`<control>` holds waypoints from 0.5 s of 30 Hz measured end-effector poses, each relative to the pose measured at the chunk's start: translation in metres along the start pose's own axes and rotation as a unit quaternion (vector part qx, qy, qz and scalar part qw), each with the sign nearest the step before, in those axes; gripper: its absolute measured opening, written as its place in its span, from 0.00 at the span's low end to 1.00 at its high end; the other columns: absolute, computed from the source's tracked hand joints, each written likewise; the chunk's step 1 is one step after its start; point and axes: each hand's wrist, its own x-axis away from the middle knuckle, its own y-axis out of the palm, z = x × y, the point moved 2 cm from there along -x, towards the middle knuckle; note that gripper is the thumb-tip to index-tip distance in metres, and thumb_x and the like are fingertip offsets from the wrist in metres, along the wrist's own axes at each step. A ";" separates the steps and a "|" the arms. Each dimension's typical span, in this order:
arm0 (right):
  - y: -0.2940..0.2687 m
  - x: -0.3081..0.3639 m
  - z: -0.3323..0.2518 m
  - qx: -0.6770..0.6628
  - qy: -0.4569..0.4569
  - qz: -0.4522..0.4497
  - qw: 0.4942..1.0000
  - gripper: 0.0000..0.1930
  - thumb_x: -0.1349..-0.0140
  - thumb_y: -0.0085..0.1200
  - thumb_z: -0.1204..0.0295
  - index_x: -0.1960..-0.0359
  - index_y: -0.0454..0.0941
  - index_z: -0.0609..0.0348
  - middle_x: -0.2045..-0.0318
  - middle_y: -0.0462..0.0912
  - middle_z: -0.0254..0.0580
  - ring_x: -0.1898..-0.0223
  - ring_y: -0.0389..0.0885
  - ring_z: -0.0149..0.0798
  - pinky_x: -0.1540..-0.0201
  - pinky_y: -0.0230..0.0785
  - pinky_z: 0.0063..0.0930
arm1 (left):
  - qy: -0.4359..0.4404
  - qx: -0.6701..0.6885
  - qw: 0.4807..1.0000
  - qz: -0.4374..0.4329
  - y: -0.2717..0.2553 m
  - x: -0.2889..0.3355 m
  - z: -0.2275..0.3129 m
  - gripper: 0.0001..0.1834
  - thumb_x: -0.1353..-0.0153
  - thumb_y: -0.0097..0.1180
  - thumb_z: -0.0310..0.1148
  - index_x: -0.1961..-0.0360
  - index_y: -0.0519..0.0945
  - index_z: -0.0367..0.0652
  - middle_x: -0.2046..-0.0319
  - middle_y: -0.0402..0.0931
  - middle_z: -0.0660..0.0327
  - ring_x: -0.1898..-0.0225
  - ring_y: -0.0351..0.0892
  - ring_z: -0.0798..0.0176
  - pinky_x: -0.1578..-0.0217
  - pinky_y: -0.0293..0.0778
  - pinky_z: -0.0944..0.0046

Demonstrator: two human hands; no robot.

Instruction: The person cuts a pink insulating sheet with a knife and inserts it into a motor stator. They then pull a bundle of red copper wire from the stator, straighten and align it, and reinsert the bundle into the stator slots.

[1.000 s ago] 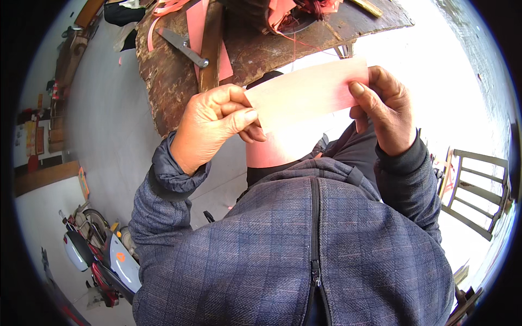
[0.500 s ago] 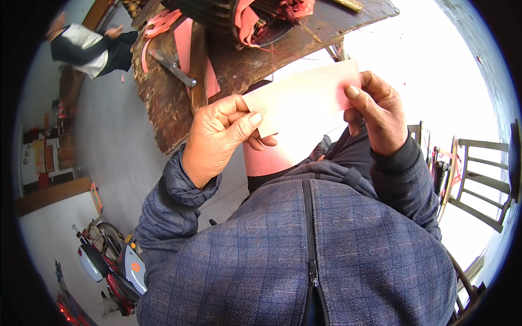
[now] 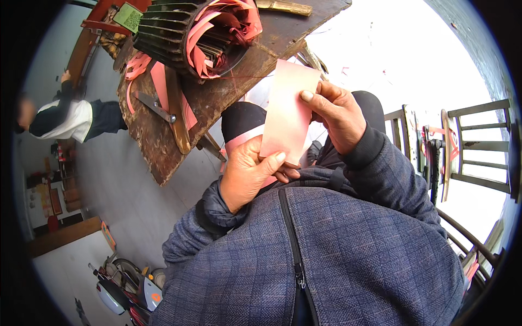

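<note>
A rectangular piece of pink insulating paper (image 3: 289, 108) is held up over my lap, its long side running away from me and tilted slightly right. My left hand (image 3: 244, 176) pinches the near end between thumb and fingers. On the right edge, nearer the far end, my right hand (image 3: 340, 117) grips it with thumb and fingertips. More pink paper (image 3: 246, 136) lies across my left knee, partly covered by my left hand. Beyond, a finned motor housing (image 3: 166, 35) lies on its side on the worn wooden table (image 3: 239, 81); pink paper strips and dark red wire fill its opening.
A grey metal blade (image 3: 155, 106) with a bolt lies against a wooden bar (image 3: 176, 117) on the table, beside pink strips (image 3: 137, 66). At right stands a wooden chair (image 3: 481, 144). A person (image 3: 76, 119) is at far left, above a parked motorbike (image 3: 128, 288).
The paper has turned from lying crosswise to pointing away from me. My left hand has moved right and nearer; my right hand has shifted left. The view has swung, showing more of the motor housing.
</note>
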 end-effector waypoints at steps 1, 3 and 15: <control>-0.001 0.000 0.001 -0.001 0.004 0.001 1.000 0.12 0.27 0.63 0.63 0.59 0.84 0.59 0.68 0.84 0.31 0.68 0.79 0.25 0.59 0.73 0.23 | -0.002 0.004 1.000 -0.008 0.003 -0.001 -0.002 0.13 0.23 0.53 0.31 0.46 0.79 0.33 0.58 0.89 0.50 0.59 0.91 0.56 0.59 0.87 0.61; -0.004 0.001 0.002 -0.005 0.012 0.002 1.000 0.12 0.27 0.63 0.62 0.60 0.83 0.59 0.68 0.84 0.31 0.68 0.79 0.25 0.59 0.73 0.23 | -0.005 0.005 1.000 -0.016 0.008 -0.002 -0.004 0.13 0.22 0.53 0.32 0.46 0.79 0.33 0.57 0.89 0.49 0.59 0.91 0.56 0.58 0.87 0.61; -0.008 0.005 0.002 -0.019 0.020 0.009 1.000 0.13 0.27 0.64 0.60 0.60 0.83 0.58 0.68 0.84 0.31 0.67 0.82 0.26 0.58 0.77 0.25 | 0.016 -0.018 0.999 -0.027 0.010 -0.005 -0.006 0.14 0.21 0.52 0.34 0.46 0.80 0.33 0.57 0.89 0.49 0.60 0.91 0.57 0.59 0.87 0.62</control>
